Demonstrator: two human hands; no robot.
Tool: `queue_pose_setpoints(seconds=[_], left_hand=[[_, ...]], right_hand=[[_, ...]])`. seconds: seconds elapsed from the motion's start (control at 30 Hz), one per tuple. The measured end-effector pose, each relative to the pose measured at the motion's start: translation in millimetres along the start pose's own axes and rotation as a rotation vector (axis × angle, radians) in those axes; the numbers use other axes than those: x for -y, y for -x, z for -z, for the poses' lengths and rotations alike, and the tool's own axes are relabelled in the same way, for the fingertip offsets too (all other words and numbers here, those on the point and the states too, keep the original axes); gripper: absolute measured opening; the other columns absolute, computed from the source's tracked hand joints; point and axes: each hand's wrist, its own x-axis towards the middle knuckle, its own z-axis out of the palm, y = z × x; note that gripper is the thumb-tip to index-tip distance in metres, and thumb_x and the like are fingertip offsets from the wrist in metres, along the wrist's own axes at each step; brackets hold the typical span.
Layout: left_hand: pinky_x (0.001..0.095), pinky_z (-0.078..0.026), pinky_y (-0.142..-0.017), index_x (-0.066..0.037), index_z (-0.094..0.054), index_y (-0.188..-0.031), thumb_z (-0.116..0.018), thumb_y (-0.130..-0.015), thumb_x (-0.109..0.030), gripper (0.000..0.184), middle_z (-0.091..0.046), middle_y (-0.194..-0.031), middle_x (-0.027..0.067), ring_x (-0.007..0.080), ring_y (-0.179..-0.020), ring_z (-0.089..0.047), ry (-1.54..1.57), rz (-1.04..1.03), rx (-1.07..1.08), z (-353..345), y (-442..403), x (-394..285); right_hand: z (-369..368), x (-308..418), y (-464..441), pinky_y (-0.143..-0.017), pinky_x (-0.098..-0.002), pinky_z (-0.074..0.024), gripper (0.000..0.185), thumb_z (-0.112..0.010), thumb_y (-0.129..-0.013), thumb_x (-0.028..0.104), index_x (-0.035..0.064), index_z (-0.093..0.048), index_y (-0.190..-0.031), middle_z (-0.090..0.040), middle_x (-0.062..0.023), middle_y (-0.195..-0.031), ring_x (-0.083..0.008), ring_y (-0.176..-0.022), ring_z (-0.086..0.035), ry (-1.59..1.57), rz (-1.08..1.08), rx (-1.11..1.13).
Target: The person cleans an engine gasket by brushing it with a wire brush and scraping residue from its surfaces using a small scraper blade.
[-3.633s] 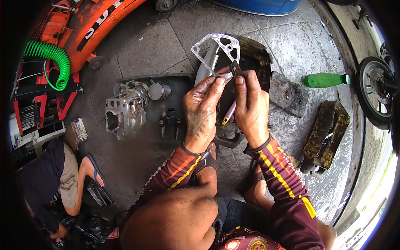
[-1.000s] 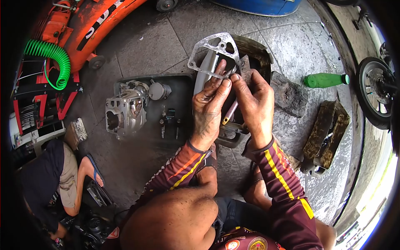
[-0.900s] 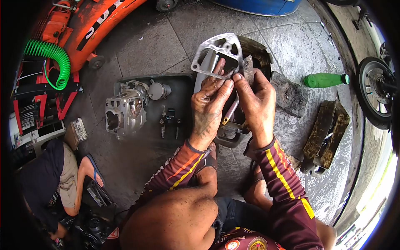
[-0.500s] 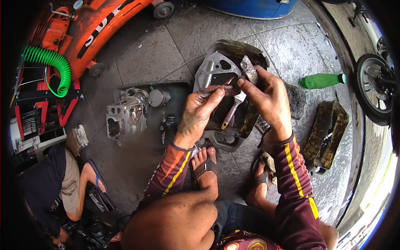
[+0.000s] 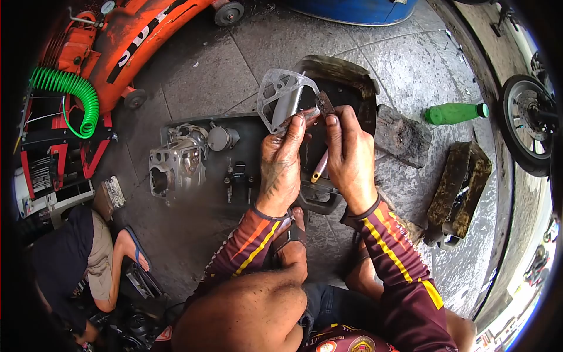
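My left hand (image 5: 280,167) is closed around the lower edge of a silver metal engine cylinder (image 5: 287,102), raised above a dark tray. The cylinder has a flat, holed flange and is tilted. My right hand (image 5: 352,155) pinches a small, flat, dark brown piece (image 5: 326,104) against the cylinder's right edge; whether it is a scraper blade or folded abrasive, I cannot tell. Below the fingers, the handle of a paintbrush (image 5: 319,168) shows beside my right hand, its bristles hidden. The grimy tray (image 5: 368,88) lies under both hands.
To the left, a black tray (image 5: 249,121) holds an engine casing (image 5: 179,158), a piston (image 5: 221,138) and small parts. On the right are a dark slab (image 5: 403,135), a green bottle (image 5: 456,114) and an oily container (image 5: 460,188). An orange compressor (image 5: 146,41) and another person (image 5: 76,258) are at left.
The cylinder has come up and left in my left hand, its flange more exposed. My right hand has moved left and down, bringing the flat piece to the cylinder. The dark slab is now uncovered.
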Motion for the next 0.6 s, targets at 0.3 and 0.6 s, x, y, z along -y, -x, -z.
queue_pose_setpoints(seconds=[0.3, 0.6], left_hand=[[0.0309, -0.044, -0.097, 0.000, -0.061, -0.125, -0.047, -0.104, -0.033, 0.042, -0.063, -0.129, 0.0112, 0.0171, -0.118, -0.058, 0.017, 0.052, -0.042, -3.6, 3.5, 0.5], [0.0359, -0.044, -0.105, 0.004, -0.057, -0.127, -0.045, -0.105, -0.032, 0.043, -0.060, -0.132, 0.0167, 0.0227, -0.121, -0.058, 0.183, 0.090, -0.003, -12.3, 4.4, -7.2]], right_hand=[[-9.0, -4.1, 5.0, -0.052, -0.0452, -0.0489, 0.009, -0.052, -0.098, 0.008, 0.0003, -0.054, -0.102, -0.063, -0.0224, -0.071, -0.0428, -0.068, -0.066, -0.037, 0.050, -0.022], [-10.6, -2.9, 6.1, -0.052, -0.0440, -0.0486, 0.008, -0.053, -0.097, 0.006, 0.0002, -0.055, -0.103, -0.062, -0.0223, -0.071, -0.0413, -0.067, -0.066, -0.104, 0.030, -0.078]])
